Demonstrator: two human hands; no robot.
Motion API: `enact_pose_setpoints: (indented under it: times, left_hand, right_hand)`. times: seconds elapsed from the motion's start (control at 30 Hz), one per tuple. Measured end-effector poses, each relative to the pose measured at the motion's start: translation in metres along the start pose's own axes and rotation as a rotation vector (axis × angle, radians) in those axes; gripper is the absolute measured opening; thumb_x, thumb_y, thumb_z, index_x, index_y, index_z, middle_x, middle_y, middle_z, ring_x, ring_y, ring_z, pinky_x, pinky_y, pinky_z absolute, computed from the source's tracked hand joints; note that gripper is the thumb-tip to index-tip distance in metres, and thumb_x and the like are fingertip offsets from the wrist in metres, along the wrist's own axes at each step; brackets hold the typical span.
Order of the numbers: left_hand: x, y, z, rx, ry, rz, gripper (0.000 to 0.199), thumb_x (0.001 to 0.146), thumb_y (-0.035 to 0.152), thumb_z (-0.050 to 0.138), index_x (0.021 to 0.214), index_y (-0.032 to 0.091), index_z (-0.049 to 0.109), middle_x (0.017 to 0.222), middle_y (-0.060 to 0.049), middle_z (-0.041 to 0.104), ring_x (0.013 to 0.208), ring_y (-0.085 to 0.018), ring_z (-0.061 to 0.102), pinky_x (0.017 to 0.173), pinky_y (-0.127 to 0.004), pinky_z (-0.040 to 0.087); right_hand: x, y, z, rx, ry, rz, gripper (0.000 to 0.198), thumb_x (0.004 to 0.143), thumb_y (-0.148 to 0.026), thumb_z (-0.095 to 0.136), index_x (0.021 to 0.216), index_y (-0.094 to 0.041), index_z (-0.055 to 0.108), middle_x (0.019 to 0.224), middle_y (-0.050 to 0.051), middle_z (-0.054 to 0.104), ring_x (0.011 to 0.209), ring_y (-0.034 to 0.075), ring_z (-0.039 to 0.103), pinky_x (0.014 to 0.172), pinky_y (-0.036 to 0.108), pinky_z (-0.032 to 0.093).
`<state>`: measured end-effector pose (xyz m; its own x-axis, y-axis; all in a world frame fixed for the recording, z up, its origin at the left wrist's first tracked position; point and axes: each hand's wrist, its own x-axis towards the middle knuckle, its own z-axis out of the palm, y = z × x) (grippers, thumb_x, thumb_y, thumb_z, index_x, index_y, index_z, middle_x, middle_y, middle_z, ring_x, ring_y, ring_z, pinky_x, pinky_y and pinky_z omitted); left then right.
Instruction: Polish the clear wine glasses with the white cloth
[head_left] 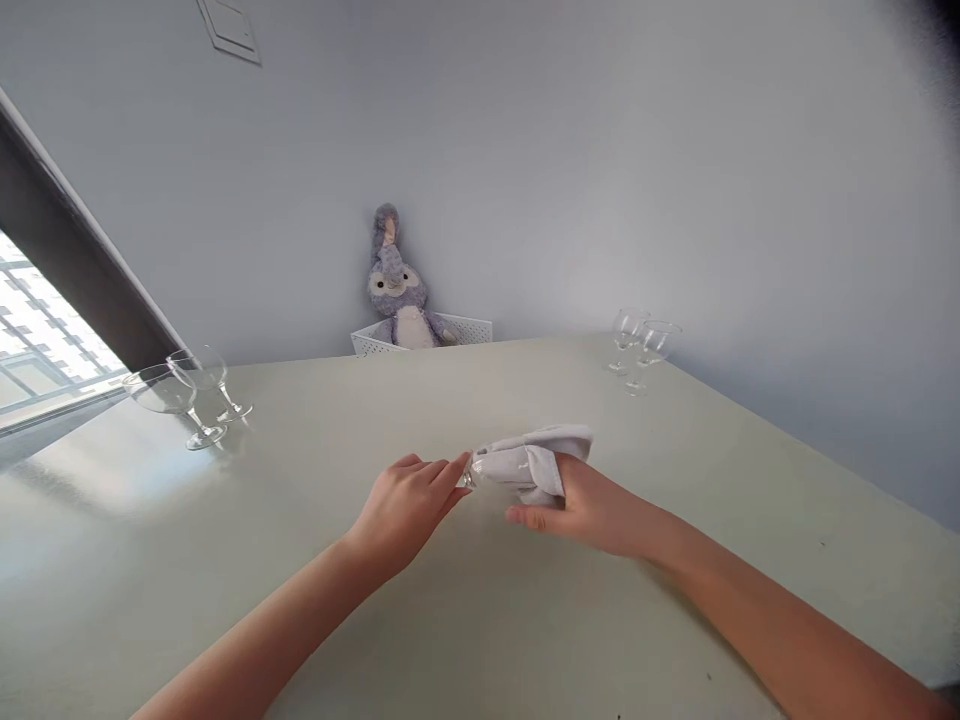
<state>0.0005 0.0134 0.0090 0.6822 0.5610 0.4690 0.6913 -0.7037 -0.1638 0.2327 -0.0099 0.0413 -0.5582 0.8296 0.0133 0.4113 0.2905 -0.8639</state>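
Over the middle of the table, my left hand (411, 500) has its fingers closed on the stem end of a stemmed glass (470, 473) held on its side. The foot of this glass is hidden by my fingers. My right hand (571, 500) grips a white cloth (536, 462) at the bowl end, with its thumb extended below. Folds of cloth cover most of the bowl, and I cannot tell how much of it lies inside. Both hands are just above the pale table (420, 640).
Two stemmed glasses stand at the left, a nearer one (161, 392) and one behind it (201, 370). Another pair, a front glass (654, 345) and a rear glass (624, 330), stands at the back right. Beyond the far edge, a plush toy (397, 290) sits in a white basket (472, 330).
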Motion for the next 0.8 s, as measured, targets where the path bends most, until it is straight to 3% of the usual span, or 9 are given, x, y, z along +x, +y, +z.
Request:
enact_pose_setpoints:
  times: [0.13,0.27,0.43,0.53,0.67,0.8]
  left_hand:
    - [0.000,0.009,0.002,0.117,0.121,0.069,0.028,0.091,0.022,0.046,0.116,0.012,0.048,0.059,0.005,0.056,0.047,-0.011,0.047,0.049,-0.026,0.031]
    - [0.003,0.017,0.002,0.116,0.135,0.095,0.028,0.090,0.021,0.047,0.116,0.011,0.048,0.058,0.005,0.055,0.047,-0.011,0.048,0.049,-0.027,0.032]
    - [0.003,0.019,-0.002,-0.048,0.055,-0.005,0.023,0.092,0.024,0.042,0.113,0.017,0.049,0.063,0.004,0.059,0.050,-0.011,0.048,0.050,-0.025,0.033]
    - [0.002,0.018,-0.008,-0.234,-0.076,-0.129,0.017,0.093,0.030,0.038,0.092,0.021,0.053,0.061,0.005,0.055,0.050,-0.011,0.043,0.050,-0.024,0.032]
    - [0.002,0.011,-0.016,-0.462,-0.239,-0.262,0.032,0.093,0.038,0.034,0.068,0.021,0.042,0.054,0.005,0.042,0.047,-0.009,0.035,0.045,-0.021,0.026]
    - [0.002,0.004,-0.019,-0.479,-0.290,-0.199,0.032,0.093,0.039,0.034,0.068,0.021,0.044,0.055,0.005,0.043,0.047,-0.009,0.036,0.046,-0.022,0.026]
  right_hand:
    - [-0.005,0.003,-0.008,-0.069,0.033,0.046,0.050,0.073,-0.038,0.068,0.120,-0.030,0.054,0.102,0.003,0.056,0.084,0.018,0.054,0.066,0.027,0.046]
    - [-0.008,0.011,-0.022,0.035,-0.062,0.077,0.045,0.063,-0.039,0.076,0.102,-0.023,0.061,0.089,0.002,0.058,0.077,0.016,0.053,0.062,0.025,0.044]
    - [-0.001,0.022,-0.032,0.409,-0.156,-0.121,0.039,0.061,-0.038,0.077,0.090,-0.016,0.062,0.081,0.002,0.056,0.077,0.016,0.052,0.065,0.026,0.043]
    - [0.000,0.020,-0.030,0.508,-0.123,-0.122,0.046,0.066,-0.047,0.071,0.100,-0.016,0.062,0.086,0.005,0.058,0.079,0.018,0.053,0.064,0.027,0.042]
    - [-0.001,0.007,-0.017,0.219,-0.023,-0.072,0.054,0.069,-0.044,0.070,0.118,-0.024,0.057,0.087,0.003,0.058,0.076,0.018,0.052,0.066,0.029,0.043]
    - [-0.003,0.001,-0.005,-0.091,0.037,-0.056,0.060,0.066,-0.040,0.074,0.122,-0.033,0.054,0.106,0.004,0.056,0.087,0.021,0.052,0.072,0.030,0.043]
